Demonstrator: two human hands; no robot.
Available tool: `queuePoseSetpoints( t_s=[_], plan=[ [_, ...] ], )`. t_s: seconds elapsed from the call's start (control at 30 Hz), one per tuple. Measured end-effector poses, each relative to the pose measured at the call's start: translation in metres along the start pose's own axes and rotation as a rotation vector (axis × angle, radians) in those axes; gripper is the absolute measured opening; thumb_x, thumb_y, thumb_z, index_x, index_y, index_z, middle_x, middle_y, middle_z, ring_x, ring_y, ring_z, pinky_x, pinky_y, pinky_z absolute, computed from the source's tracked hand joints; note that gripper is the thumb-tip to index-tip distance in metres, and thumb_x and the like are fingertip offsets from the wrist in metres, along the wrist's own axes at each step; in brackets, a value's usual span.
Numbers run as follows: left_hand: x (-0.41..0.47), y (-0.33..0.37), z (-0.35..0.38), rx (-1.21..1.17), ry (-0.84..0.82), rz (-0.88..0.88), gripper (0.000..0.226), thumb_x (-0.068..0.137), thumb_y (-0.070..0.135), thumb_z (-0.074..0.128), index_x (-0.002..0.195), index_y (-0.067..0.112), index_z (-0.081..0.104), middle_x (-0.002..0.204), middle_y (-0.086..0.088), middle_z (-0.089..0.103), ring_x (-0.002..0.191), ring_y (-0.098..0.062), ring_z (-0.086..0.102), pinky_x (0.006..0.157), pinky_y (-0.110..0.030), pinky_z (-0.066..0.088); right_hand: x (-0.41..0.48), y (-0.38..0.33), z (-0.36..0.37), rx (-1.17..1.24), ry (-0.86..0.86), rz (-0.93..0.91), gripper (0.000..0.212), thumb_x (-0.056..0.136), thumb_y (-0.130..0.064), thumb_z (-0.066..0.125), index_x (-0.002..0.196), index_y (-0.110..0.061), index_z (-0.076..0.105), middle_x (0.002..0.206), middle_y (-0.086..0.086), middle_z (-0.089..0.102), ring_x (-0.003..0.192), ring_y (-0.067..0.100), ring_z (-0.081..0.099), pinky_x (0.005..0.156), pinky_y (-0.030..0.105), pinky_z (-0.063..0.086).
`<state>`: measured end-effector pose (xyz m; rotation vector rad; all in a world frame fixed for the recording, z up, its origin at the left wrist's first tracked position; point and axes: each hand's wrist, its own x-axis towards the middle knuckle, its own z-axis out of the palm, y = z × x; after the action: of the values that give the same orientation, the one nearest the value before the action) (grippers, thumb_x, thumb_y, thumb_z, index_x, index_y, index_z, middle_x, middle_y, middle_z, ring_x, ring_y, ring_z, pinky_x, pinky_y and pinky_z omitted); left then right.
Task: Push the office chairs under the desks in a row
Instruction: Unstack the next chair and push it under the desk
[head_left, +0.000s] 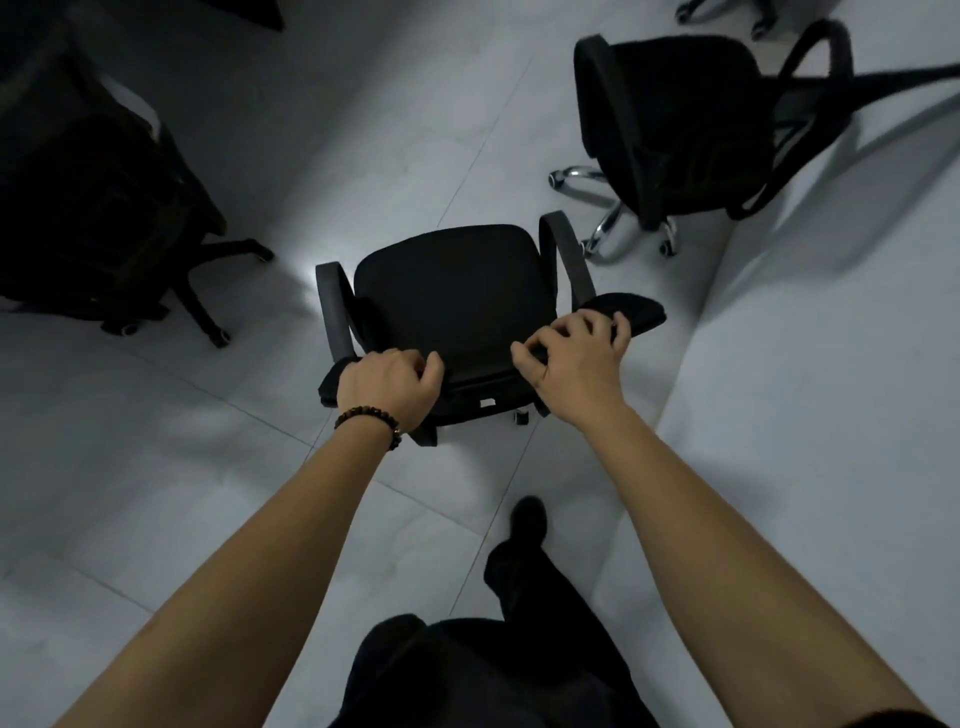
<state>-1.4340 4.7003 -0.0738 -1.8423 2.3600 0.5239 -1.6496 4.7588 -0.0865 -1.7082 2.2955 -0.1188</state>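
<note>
A black office chair (447, 291) with grey armrests stands on the pale tiled floor right in front of me, seen from above and behind. My left hand (387, 387) grips the left end of its backrest top, fingers curled over the edge. My right hand (574, 358) grips the right part of the same backrest top. A second black chair (675, 119) with a chrome star base stands at the upper right. A third dark chair (93, 208) on a black base sits at the left.
A dark desk corner (260, 13) shows at the top left edge. Casters of another chair (727, 13) peek in at the top right. My dark-trousered leg and shoe (527, 519) are on the floor just behind the held chair.
</note>
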Motion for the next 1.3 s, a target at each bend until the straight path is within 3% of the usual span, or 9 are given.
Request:
queuePoseSetpoints(
  t_s=[0.4, 0.6, 1.07, 1.3],
  plan=[
    [0.192, -0.015, -0.065, 0.009, 0.055, -0.194, 0.055, 0.094, 0.050, 0.026, 0.057, 0.019, 0.051, 0.052, 0.001, 0.052, 0.049, -0.016, 0.048, 0.048, -0.026, 0.031, 0.244, -0.043, -0.033, -0.039, -0.027, -0.208, 0.053, 0.093, -0.064, 0.032, 0.093, -0.029, 0.072, 0.112, 0.002, 0.061, 0.122, 0.027, 0.041, 0.115, 0.052, 0.006],
    [0.315, -0.056, -0.115, -0.006, 0.062, -0.275, 0.056, 0.095, 0.052, 0.024, 0.061, 0.020, 0.056, 0.055, 0.002, 0.053, 0.051, -0.015, 0.049, 0.048, -0.026, 0.034, 0.386, -0.100, -0.046, -0.048, -0.012, -0.306, 0.057, 0.093, -0.065, 0.030, 0.089, -0.028, 0.072, 0.101, 0.004, 0.063, 0.109, 0.029, 0.049, 0.113, 0.052, 0.012],
    [0.554, -0.148, -0.207, -0.008, 0.086, -0.501, 0.053, 0.094, 0.051, 0.024, 0.068, 0.024, 0.061, 0.055, 0.004, 0.056, 0.052, -0.014, 0.052, 0.048, -0.026, 0.039, 0.674, -0.227, -0.058, -0.027, 0.007, -0.538, 0.055, 0.093, -0.065, 0.033, 0.081, -0.027, 0.072, 0.092, -0.001, 0.062, 0.103, 0.025, 0.049, 0.111, 0.051, 0.014],
    [0.669, -0.181, -0.249, -0.058, 0.130, -0.684, 0.053, 0.094, 0.050, 0.023, 0.069, 0.024, 0.062, 0.060, 0.005, 0.058, 0.056, -0.015, 0.053, 0.048, -0.026, 0.037, 0.829, -0.295, -0.081, -0.106, -0.126, -0.745, 0.061, 0.093, -0.068, 0.023, 0.087, -0.029, 0.070, 0.093, 0.000, 0.059, 0.101, 0.025, 0.049, 0.111, 0.051, 0.016]
  ],
)
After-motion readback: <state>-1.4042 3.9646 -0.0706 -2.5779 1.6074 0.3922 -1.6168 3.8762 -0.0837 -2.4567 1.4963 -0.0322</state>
